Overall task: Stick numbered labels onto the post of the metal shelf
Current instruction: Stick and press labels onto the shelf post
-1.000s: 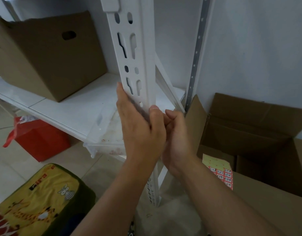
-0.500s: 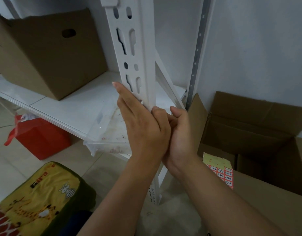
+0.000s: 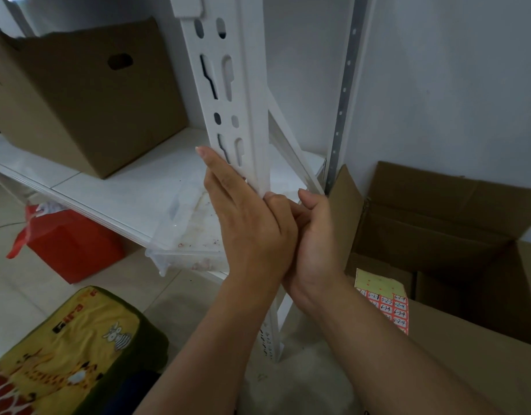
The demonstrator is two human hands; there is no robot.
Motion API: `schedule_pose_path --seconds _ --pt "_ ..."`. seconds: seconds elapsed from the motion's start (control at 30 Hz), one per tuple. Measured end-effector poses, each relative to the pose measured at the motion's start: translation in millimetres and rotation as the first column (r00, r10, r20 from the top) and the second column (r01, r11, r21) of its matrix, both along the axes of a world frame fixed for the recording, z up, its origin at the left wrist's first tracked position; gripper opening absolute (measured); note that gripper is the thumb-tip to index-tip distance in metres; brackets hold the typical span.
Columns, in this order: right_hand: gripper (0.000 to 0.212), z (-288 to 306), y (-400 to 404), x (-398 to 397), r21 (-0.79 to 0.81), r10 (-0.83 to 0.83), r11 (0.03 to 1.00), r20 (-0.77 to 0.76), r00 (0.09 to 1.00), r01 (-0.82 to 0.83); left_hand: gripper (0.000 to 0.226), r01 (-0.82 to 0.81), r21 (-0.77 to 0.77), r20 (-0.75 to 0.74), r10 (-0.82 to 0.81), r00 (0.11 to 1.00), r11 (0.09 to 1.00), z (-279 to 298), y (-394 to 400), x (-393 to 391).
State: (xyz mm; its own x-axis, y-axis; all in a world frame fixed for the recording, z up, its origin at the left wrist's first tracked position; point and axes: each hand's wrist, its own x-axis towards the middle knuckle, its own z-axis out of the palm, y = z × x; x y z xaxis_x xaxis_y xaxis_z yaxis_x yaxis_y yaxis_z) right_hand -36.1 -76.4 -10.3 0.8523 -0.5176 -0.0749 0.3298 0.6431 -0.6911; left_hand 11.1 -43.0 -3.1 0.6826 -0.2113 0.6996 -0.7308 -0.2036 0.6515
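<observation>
White metal post, upright, slotted with keyhole cutouts, at front corner of shelf. Label sheet: yellow top, red-pink handwritten numbered stickers below, lying flat on cardboard box flap edge, right of post.

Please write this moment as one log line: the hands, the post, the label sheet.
left hand: flat on post | right hand: curled at post edge, grip hidden | label sheet: on cardboard box

Dim, soft indoor light; wide-angle bending at edges, slight blur.
</observation>
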Motion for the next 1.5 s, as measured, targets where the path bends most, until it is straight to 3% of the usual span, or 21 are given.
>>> schedule_pose_path --seconds 0.57,0.8,1.5 --pt "0.062 -3.7 -2.1 1.4 -0.027 0.009 1.000 -0.020 1.000 -0.010 0.083 0.042 -0.002 0.006 -0.042 0.999 0.999 -4.1 3.7 3.3" --pt "0.064 -5.4 -2.0 4.4 -0.028 -0.039 0.999 0.001 0.999 0.039 0.070 0.096 -0.137 -0.013 -0.098 0.995 0.986 -10.7 -0.2 7.0" --pt "0.061 -3.3 -1.1 1.1 -0.037 -0.014 0.999 0.006 1.000 0.014 0.077 0.075 -0.025 0.000 -0.075 0.997 0.997 -10.5 2.8 6.7"
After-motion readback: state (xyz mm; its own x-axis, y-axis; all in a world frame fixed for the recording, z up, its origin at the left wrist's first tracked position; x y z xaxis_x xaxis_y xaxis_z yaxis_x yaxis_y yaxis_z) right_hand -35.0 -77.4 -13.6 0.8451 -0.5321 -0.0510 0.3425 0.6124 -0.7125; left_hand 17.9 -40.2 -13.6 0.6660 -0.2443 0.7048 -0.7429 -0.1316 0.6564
